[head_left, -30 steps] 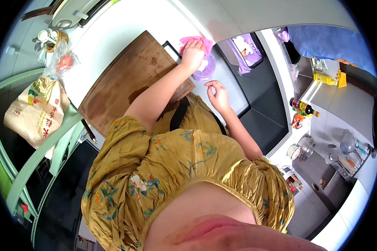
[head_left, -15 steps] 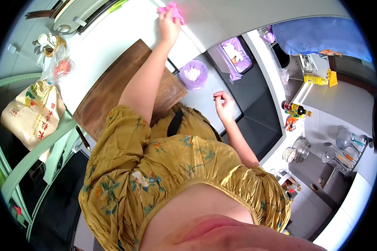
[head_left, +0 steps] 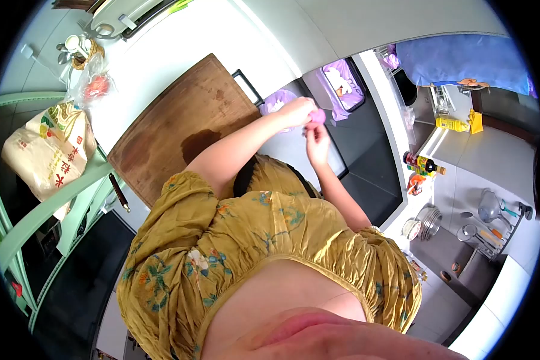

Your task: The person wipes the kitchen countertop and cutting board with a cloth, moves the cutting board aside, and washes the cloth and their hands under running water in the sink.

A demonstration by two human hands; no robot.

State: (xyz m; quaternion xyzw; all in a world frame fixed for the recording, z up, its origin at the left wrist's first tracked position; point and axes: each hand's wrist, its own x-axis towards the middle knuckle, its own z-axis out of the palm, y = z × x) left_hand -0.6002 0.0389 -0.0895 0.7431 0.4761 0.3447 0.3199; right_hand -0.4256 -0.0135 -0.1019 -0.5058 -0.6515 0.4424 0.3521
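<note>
My left hand (head_left: pixel 295 112) reaches over the purple-lined round bin (head_left: pixel 274 101) and is closed around a bunched pink cloth (head_left: pixel 318 116). Just below it, my right hand (head_left: pixel 317 144) is raised with its fingers curled and pinched at the cloth's lower edge. Whether those fingertips touch the cloth or hold something small and dark cannot be told. White scraps lie in the bin, partly covered by my left hand. A wooden board (head_left: pixel 183 120) with dark wet patches lies left of my hands, under my left forearm.
A second purple-lined bin (head_left: pixel 345 84) stands beyond my hands. On the left are a printed bag (head_left: pixel 51 153), a plastic bag with something red (head_left: pixel 96 87) and green rails (head_left: pixel 48 207). Bottles (head_left: pixel 423 164) and metal bowls (head_left: pixel 429 222) are at right, near a person in blue (head_left: pixel 462 60).
My left hand first moved away across the white counter with the pink cloth, then came back over the round bin to meet my right hand. My right hand stayed raised, shifting only slightly.
</note>
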